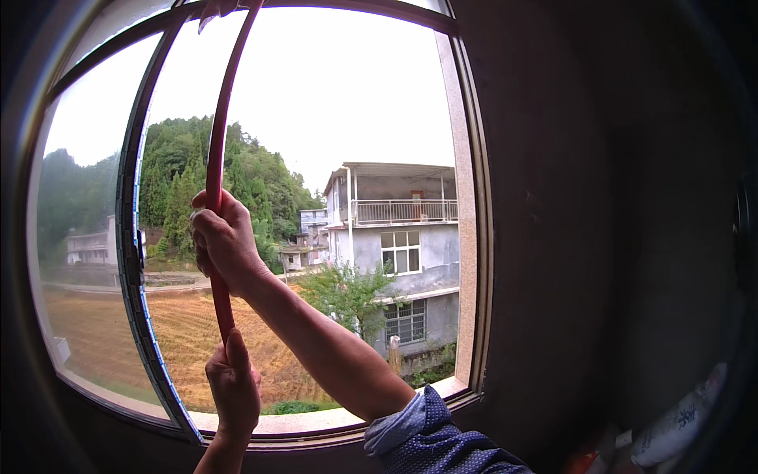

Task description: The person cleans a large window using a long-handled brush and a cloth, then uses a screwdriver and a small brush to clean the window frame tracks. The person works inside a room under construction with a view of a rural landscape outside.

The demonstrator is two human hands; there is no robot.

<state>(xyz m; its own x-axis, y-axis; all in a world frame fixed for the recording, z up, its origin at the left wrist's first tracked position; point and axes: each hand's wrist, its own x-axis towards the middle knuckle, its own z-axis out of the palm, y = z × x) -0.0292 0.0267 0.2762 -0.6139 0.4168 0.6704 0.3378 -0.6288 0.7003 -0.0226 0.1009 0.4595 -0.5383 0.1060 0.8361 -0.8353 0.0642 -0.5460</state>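
Both my hands grip a long red pole (217, 142) held upright in front of the window opening. My right hand (228, 240) is wrapped around the middle of its visible length, with that arm reaching in from the lower right. Below it, my left hand (234, 382) closes around the lower part of the pole, thumb pointing up. A piece of dark cloth (217, 9) hangs beside the pole's upper part, against the top rail of the window frame (355, 9). The pole's upper end is cut off by the picture's edge.
A sliding window sash (127, 207) with a dark, taped-looking edge stands left of the pole. Below runs the window sill (308, 423). At lower right, in shadow, lies a white packet (675, 429) bearing writing. Outside are a field and a grey house (367, 237).
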